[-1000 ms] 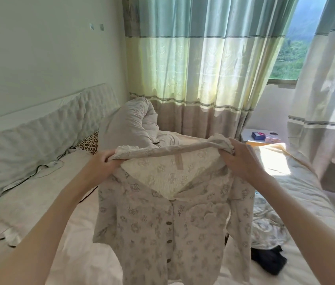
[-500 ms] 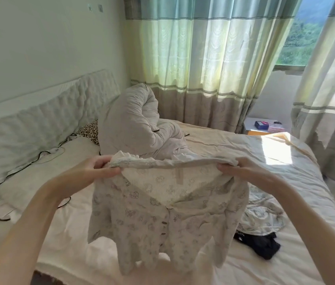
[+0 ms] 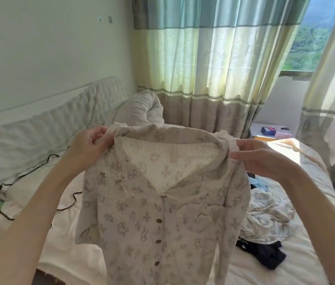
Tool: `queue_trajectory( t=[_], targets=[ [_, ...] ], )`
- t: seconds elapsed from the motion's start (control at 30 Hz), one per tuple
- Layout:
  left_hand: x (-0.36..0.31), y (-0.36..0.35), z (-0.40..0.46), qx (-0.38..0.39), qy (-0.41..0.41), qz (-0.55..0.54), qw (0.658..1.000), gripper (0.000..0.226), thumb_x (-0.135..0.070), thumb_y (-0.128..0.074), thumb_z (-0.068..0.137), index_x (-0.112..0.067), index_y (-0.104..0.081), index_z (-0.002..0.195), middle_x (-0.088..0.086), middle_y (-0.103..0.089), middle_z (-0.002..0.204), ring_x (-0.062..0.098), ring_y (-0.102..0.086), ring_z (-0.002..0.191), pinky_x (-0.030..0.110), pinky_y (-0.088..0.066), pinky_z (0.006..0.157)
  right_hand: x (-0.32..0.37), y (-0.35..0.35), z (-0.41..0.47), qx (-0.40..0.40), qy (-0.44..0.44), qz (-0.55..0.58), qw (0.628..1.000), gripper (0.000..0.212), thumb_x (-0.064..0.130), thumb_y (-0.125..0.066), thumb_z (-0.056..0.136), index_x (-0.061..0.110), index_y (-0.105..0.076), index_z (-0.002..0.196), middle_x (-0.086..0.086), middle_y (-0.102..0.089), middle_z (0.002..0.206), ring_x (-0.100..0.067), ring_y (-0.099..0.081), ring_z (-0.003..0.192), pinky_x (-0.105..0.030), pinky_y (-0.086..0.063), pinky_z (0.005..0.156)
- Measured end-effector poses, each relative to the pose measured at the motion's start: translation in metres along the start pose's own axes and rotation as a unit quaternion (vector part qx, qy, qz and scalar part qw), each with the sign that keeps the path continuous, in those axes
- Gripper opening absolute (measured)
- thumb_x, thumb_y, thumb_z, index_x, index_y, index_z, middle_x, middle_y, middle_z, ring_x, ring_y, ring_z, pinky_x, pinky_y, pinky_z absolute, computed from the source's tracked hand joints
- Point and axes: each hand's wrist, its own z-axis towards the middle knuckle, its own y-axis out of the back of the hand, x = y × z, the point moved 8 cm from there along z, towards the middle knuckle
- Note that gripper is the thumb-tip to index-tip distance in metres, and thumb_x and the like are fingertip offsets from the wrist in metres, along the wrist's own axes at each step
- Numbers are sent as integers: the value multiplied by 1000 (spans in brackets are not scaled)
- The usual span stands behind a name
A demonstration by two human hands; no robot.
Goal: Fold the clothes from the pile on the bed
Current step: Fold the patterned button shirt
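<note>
A beige buttoned pyjama top (image 3: 152,206) with a small printed pattern hangs in the air above the bed (image 3: 314,264), front facing me. My left hand (image 3: 89,148) pinches its left shoulder by the frilled collar. My right hand (image 3: 263,159) grips the right shoulder. Both sleeves hang down at the sides. The pile of clothes (image 3: 269,219) lies on the bed to the right, partly hidden behind the top, with a pale printed garment over a dark one (image 3: 265,256).
A rolled duvet (image 3: 144,112) lies at the head of the bed near the curtains (image 3: 214,58). A padded headboard (image 3: 39,136) runs along the left wall, with a black cable (image 3: 67,202) on the pillow. A bedside table (image 3: 271,131) stands by the window.
Both hands lowered the top toward the bed and have raised it again. It now hangs spread wider between my hands, shoulders pulled apart.
</note>
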Motion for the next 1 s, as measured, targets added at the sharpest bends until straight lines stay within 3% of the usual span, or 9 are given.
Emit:
queue_trajectory(
  t=[0.1, 0.2, 0.37, 0.47, 0.53, 0.6, 0.7, 0.8, 1.0],
  targets=[
    [2, -7, -5, 12, 5, 84, 996, 28, -57, -50, 74, -31, -60, 78, -11, -67, 70, -7, -58, 57, 19, -43, 55, -2, 17, 4, -175, 38, -174, 968, 12, 16, -72, 76, 13, -66, 66, -1, -58, 64, -9, -53, 60, -22, -44, 54],
    [10, -14, -13, 26, -3, 100, 995, 25, -57, -52, 75, -33, -58, 75, -6, -68, 68, -6, -56, 55, 11, -41, 51, -7, 29, 6, -297, 82, -221, 925, 20, 21, -72, 80, 9, -60, 69, -5, -55, 65, -16, -49, 62, -30, -40, 59],
    [23, -21, -26, 52, -16, 175, 983, 40, -68, -65, 61, -29, -55, 58, -15, -51, 47, -1, -44, 47, 12, -30, 47, -17, 33, 9, -316, 115, -276, 901, 29, 22, -68, 85, 20, -47, 65, 7, -43, 62, -1, -37, 52, -12, -33, 51],
    [24, -28, -29, 92, 0, 155, 984, 15, -49, -68, 66, -36, -62, 63, -17, -55, 50, -3, -47, 49, 8, -31, 47, -11, 38, 6, -337, 126, -316, 878, 25, 27, -66, 86, 22, -48, 68, 7, -48, 66, -4, -41, 58, -19, -33, 55],
    [22, -32, -29, 101, -12, 110, 989, 17, -30, -68, 78, -39, -60, 66, -18, -58, 54, -5, -48, 49, 7, -33, 46, -5, 40, 2, -351, 141, -313, 871, 22, 28, -66, 86, 22, -51, 70, 8, -49, 66, -7, -42, 60, -23, -34, 56],
    [22, -32, -30, 62, -15, 85, 994, 20, -22, -65, 84, -33, -57, 70, -7, -63, 63, 0, -52, 54, 15, -40, 52, -3, 39, -1, -360, 142, -333, 860, 20, 30, -66, 85, 17, -54, 75, 8, -51, 66, -8, -43, 60, -25, -35, 55],
    [27, -29, -35, -21, 2, 82, 996, 13, -27, -65, 85, -27, -54, 77, 14, -60, 74, 23, -53, 65, 31, -39, 60, -1, 32, -9, -380, 133, -397, 825, 28, 35, -67, 83, 14, -52, 75, 6, -51, 64, -8, -45, 59, -28, -36, 54],
    [19, -24, -44, -69, -31, 117, 990, 15, -39, -66, 81, -35, -53, 74, -1, -58, 68, 8, -50, 62, 13, -34, 54, 4, 23, -22, -394, 143, -461, 782, 37, 41, -67, 82, 12, -47, 72, 2, -51, 63, -17, -47, 58, -33, -38, 55],
    [-39, -3, -46, -153, -111, 121, 974, 14, -51, -60, 76, -54, -48, 71, -29, -58, 76, -11, -51, 62, 7, -35, 53, 34, 14, -54, -434, 214, -459, 745, 38, 40, -70, 78, 13, -45, 72, 10, -47, 58, -10, -46, 52, -27, -34, 49]
  ],
)
